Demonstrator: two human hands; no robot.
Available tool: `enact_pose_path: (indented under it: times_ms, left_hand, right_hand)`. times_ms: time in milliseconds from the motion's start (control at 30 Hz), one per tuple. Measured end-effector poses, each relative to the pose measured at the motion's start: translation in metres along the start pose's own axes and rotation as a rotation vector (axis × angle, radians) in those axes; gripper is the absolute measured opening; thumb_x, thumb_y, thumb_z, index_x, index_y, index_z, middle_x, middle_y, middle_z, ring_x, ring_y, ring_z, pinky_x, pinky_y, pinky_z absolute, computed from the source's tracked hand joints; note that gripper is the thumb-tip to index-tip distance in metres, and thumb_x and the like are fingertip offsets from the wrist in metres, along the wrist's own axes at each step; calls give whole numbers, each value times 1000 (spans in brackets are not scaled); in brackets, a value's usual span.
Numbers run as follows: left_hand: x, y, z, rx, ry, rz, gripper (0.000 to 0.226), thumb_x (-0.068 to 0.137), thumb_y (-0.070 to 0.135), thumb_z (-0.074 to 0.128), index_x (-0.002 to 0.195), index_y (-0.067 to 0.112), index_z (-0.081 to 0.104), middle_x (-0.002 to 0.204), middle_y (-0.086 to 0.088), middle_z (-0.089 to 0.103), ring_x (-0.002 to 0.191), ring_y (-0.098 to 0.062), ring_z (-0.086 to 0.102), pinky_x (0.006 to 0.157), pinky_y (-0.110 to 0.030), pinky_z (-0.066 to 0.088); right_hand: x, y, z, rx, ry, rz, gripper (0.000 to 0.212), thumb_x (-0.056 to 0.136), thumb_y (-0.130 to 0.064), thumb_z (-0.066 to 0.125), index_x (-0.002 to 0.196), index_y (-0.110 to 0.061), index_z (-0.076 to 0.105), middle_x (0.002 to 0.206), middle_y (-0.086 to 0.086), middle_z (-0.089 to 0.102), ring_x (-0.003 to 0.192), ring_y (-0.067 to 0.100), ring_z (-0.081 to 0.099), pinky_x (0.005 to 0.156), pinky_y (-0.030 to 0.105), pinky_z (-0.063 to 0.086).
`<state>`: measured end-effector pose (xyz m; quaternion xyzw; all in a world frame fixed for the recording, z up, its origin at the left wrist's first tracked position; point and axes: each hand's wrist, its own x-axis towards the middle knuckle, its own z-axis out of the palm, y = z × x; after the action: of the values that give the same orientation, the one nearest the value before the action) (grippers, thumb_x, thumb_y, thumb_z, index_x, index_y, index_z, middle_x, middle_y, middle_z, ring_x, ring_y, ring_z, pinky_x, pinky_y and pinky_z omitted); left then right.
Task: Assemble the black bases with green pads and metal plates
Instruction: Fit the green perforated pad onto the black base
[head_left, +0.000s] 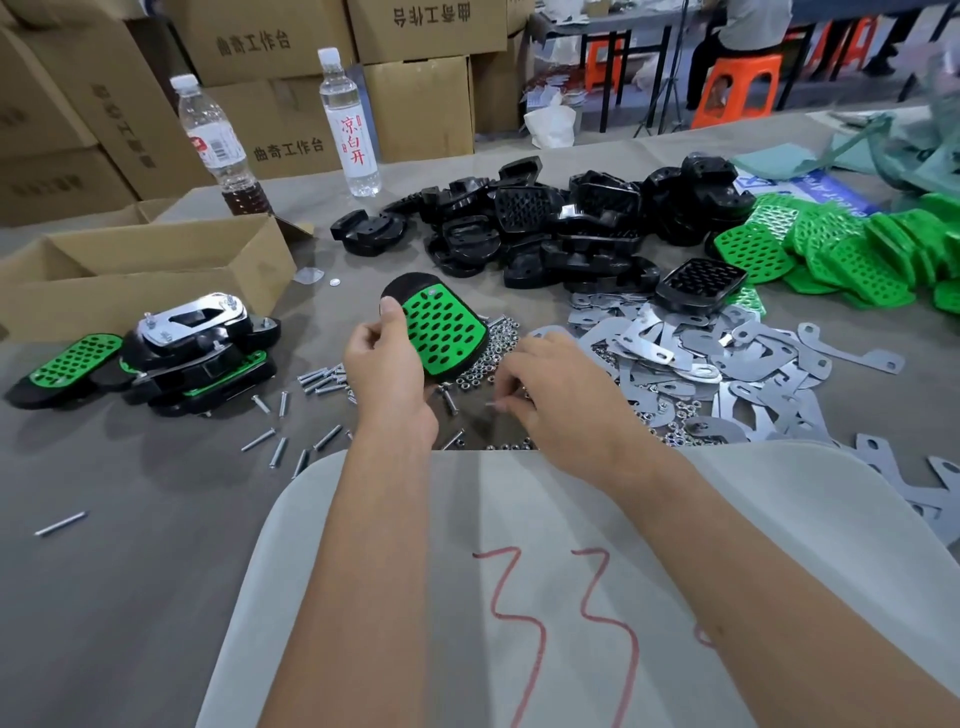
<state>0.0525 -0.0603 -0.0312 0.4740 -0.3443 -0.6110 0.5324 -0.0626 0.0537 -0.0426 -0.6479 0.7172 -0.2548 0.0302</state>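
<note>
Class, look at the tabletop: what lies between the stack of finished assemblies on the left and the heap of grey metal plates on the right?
In the head view, loose silver screws and small nuts, with both hands above them.

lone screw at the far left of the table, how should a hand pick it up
Pinch the lone screw across the middle of its shaft, coming straight down from above. It lies flat on the table with bare surface all around, so thumb and forefinger can close on its long sides; its thin round shaft would probably roll if pushed from one side.
</note>
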Motion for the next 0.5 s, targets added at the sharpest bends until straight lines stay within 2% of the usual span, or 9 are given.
enact_pose_path:
  times_ms: [100,167,200,233,333,433,500]
  left_hand:
    - [2,-2,2,16,-17,-17,32,103,41,61,87,16,51,88,-2,71,81,-19,71,62,-30,59]
    - [1,-3,4,20,-42,-31,27,101,36,67,91,14,54,90,-4,72,81,-18,72,66,-33,63]
    - [0,-3,5,13,-71,-38,23,98,29,72,96,13,56,93,-5,73,83,-19,73,70,-37,64]
    - [-2,-3,6,8,-106,-45,21,95,20,75,104,10,58,95,-7,73,86,-22,73,74,-41,64]
    - [-12,-4,10,27,-185,-46,40,85,-4,77,120,7,59,96,-10,74,90,-30,74,83,-52,63]
    - [-19,-8,13,69,-216,-11,40,81,-9,78,108,17,62,98,-16,75,98,-39,75,86,-58,61]
    - [-22,-9,15,88,-227,30,42,79,-9,79,103,22,63,96,-19,75,97,-40,75,85,-59,62]
  right_hand:
    - [-2,0,0,157,163,53,7,102,-19,62,97,-14,63,89,-1,66,92,21,55,81,41,46]
    - [-4,4,-3,389,321,105,8,101,-14,65,94,-11,66,72,0,65,68,18,55,67,37,46]
    - [-4,5,-4,474,391,126,8,99,-12,67,92,-10,69,68,-2,65,63,16,55,63,33,46]
    - [-5,7,-6,542,430,146,7,97,-11,70,91,-11,73,69,-3,68,63,14,58,63,28,47]
    - [-5,9,-6,664,424,182,13,94,-4,70,95,-14,79,76,-7,74,64,3,64,65,21,51]
    - [-4,10,-2,636,413,190,15,95,-3,69,95,-15,79,74,-6,75,56,8,64,59,30,57]
    - [-3,11,-1,582,421,194,11,95,-5,70,93,-12,79,72,-6,75,55,7,64,58,27,55]
